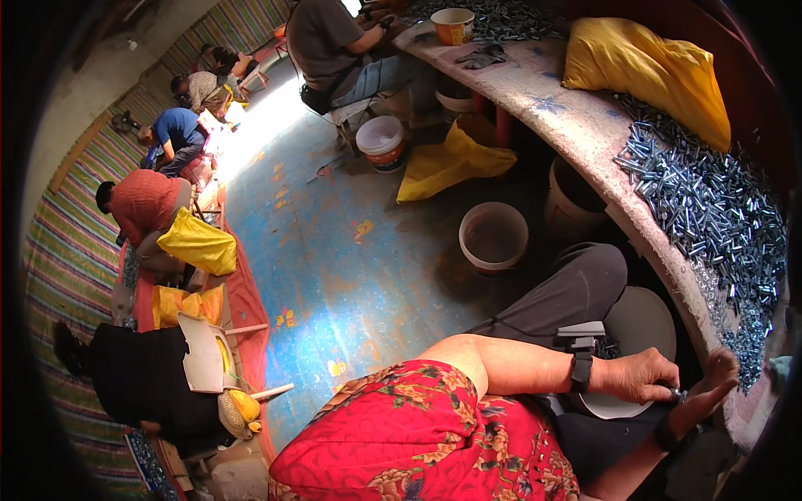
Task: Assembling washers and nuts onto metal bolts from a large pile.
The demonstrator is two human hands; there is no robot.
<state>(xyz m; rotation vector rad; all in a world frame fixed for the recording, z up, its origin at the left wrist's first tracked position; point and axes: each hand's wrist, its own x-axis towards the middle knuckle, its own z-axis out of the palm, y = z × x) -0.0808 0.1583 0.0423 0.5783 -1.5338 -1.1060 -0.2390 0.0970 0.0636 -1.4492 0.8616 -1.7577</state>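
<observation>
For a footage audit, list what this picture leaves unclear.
Head view:
Small silvery metal piece at the bare left hand: shape too small to tell.
Round off-white plastic bucket: interior partly behind that hand.
Bulging yellow fabric sack: contents hidden by its cloth.
Heap of blue-grey metal pieces: right edge lost in the picture's dark border.

Glossy metal pieces (pixel 702 209) (smooth), plastic bucket (pixel 493 235)

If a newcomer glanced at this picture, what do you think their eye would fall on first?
Probably the bright red floral garment at the bottom centre. Next might come the heap of shiny metal pieces spread along the table at right, with a yellow sack at its upper end. At lower right, the left hand pinches a small item beside the right hand.
</observation>
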